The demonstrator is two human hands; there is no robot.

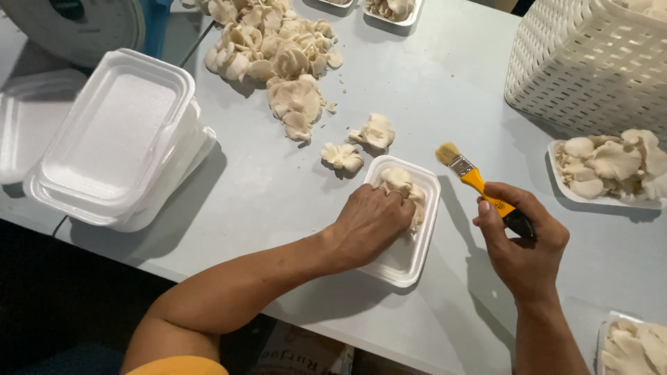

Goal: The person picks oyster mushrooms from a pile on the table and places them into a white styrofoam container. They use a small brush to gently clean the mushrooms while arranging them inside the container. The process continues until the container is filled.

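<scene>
Left hand (372, 222) is pressing down on mushrooms (403, 184) in a small white tray (406, 260) at table (445, 76) centre, fingers curled over them. Right hand (521, 239) is gripping a yellow-handled brush (476, 180) just right of the tray, bristles up. Loose mushroom pile (278, 55) lying behind, stacked trays (114, 135) left, basket (590, 62) and filled tray (611, 167) right.
</scene>
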